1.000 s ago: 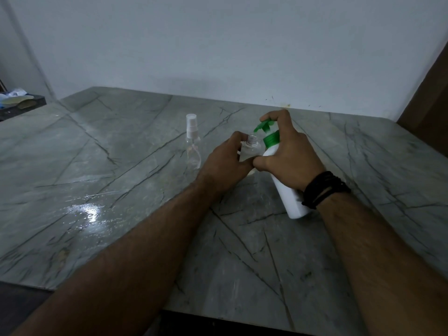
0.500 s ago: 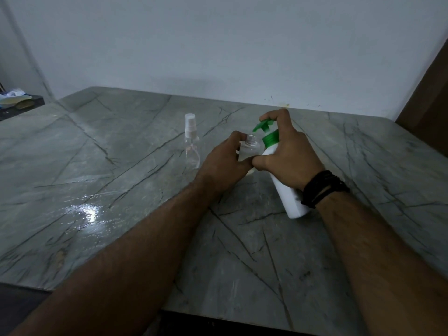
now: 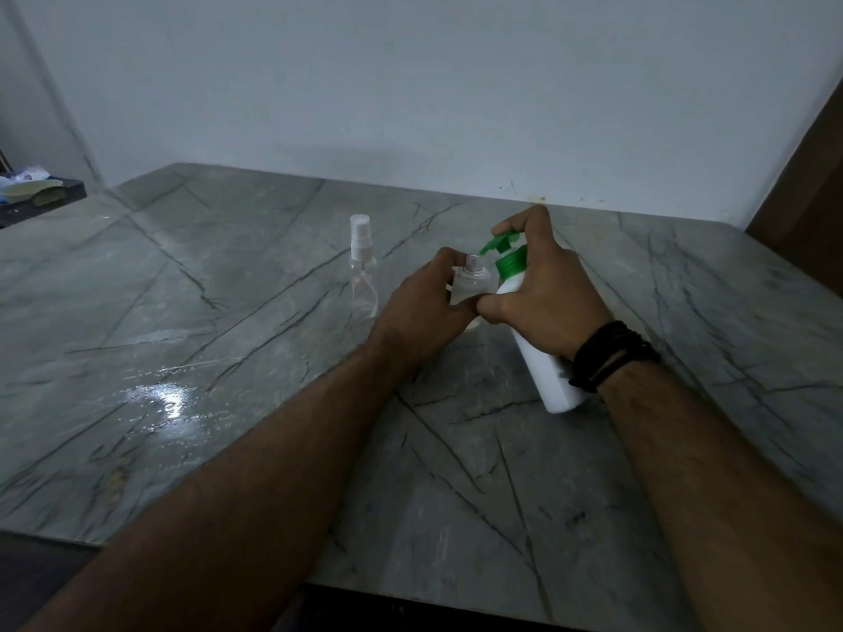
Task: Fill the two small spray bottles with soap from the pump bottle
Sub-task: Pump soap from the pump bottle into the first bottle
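My left hand [image 3: 422,307] grips a small clear spray bottle [image 3: 472,280] with its cap off and its neck open upward. My right hand [image 3: 543,294] is wrapped around a white pump bottle [image 3: 547,376] with a green pump head [image 3: 504,246]; the bottle leans on the table and its green spout hangs just over the small bottle's mouth. My index finger rests on top of the pump. A second small clear spray bottle [image 3: 362,266], with its white sprayer on, stands upright to the left of my hands.
Everything sits on a grey marble table [image 3: 228,358] with dark veins, and a wet shiny patch [image 3: 166,399] lies at the left. A white wall runs behind. A dark shelf with clutter [image 3: 32,193] is at far left; a brown panel [image 3: 807,175] at right.
Almost nothing differs; both hands keep their grips and the pump spout stays over the open small bottle. The view has shifted very slightly.
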